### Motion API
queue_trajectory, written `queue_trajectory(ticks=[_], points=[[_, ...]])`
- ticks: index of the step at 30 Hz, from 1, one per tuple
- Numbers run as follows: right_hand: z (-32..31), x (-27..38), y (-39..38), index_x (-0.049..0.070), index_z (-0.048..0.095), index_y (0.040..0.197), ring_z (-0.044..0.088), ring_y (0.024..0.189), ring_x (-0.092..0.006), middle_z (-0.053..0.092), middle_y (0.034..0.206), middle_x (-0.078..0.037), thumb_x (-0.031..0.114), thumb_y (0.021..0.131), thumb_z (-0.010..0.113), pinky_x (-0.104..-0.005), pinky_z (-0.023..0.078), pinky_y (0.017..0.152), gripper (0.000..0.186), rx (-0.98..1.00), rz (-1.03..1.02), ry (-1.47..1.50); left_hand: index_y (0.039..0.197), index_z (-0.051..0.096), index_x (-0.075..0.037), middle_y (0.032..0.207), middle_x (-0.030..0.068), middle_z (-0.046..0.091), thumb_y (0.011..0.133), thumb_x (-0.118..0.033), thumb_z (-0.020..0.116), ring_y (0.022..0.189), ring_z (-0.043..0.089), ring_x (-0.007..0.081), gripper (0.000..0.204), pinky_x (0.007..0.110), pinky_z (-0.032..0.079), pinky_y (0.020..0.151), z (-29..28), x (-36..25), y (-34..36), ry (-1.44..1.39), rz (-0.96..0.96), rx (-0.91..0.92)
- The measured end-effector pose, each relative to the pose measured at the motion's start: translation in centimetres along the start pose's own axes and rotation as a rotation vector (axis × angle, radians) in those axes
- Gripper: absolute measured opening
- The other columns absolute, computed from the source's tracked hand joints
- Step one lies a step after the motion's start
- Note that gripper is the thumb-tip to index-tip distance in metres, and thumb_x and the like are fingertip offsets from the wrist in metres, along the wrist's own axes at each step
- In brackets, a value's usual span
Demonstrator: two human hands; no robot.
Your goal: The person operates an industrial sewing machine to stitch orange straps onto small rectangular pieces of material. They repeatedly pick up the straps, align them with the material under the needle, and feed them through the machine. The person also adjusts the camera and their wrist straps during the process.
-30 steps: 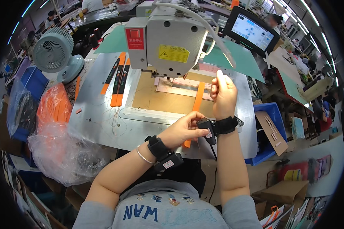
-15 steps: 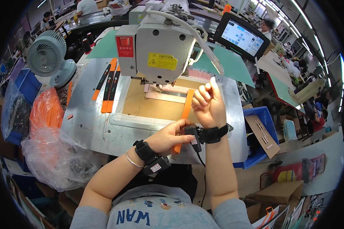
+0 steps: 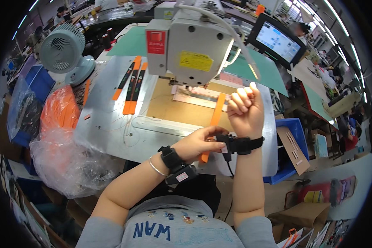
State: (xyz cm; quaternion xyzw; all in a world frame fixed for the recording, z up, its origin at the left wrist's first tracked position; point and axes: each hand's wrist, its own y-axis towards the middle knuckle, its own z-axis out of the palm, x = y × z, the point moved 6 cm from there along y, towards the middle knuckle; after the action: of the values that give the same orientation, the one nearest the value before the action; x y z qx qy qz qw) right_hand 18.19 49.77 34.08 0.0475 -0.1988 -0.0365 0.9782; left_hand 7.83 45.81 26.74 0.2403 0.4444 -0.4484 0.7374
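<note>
My left hand point(image 3: 199, 144) is closed with thumb and fingers on the small black box of the wrist strap point(image 3: 226, 145) worn on my right wrist. My right hand point(image 3: 248, 112) is held up above the machine bed, fingers curled into a loose fist and nothing visible in it. An orange strip point(image 3: 218, 112) lies under and beside the hands, its lower end showing below my left hand. Ahead stands the head of an industrial sewing machine point(image 3: 190, 49), over a lit clamp plate point(image 3: 194, 97). Another black strap with a box point(image 3: 181, 175) is on my left wrist.
Several black-and-orange strips point(image 3: 133, 89) lie left on the metal table. A plastic bag of orange pieces point(image 3: 60, 120) and a fan point(image 3: 64, 49) are farther left. A screen point(image 3: 277, 40) stands back right; a blue bin point(image 3: 297, 124) with cardboard is at the right edge.
The view has shifted, so the scene sits farther right in the picture. My left hand still grips the strap's box; my right hand stays raised and curled.
</note>
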Motion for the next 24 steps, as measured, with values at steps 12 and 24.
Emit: queue_trajectory(ticks=[12, 24], points=[[-4.7, 0.5, 0.9, 0.009, 0.045, 0.068, 0.029, 0.044, -0.0087, 0.03, 0.052, 0.002, 0.024, 0.09, 0.048, -0.0217, 0.024, 0.04, 0.027, -0.112, -0.015, 0.07, 0.092, 0.056, -0.001, 0.085, 0.0036, 0.06, 0.087, -0.007, 0.051, 0.079, 0.057, 0.0087, 0.009, 0.023, 0.047, 0.074, -6.5, -3.4, -1.3, 0.407, 0.308, -0.482], [-4.9, -0.1, 1.5, 0.009, 0.044, 0.067, 0.028, 0.043, -0.0084, 0.032, 0.052, 0.002, 0.027, 0.09, 0.049, -0.022, 0.023, 0.039, 0.03, -0.114, -0.014, 0.34, 0.112, 0.048, -0.001, 0.082, 0.0031, 0.059, 0.086, -0.017, 0.057, 0.072, 0.057, 0.0073, 0.032, 0.02, 0.046, 0.062, -3.6, -2.0, -0.3, 0.363, -0.017, -0.163]])
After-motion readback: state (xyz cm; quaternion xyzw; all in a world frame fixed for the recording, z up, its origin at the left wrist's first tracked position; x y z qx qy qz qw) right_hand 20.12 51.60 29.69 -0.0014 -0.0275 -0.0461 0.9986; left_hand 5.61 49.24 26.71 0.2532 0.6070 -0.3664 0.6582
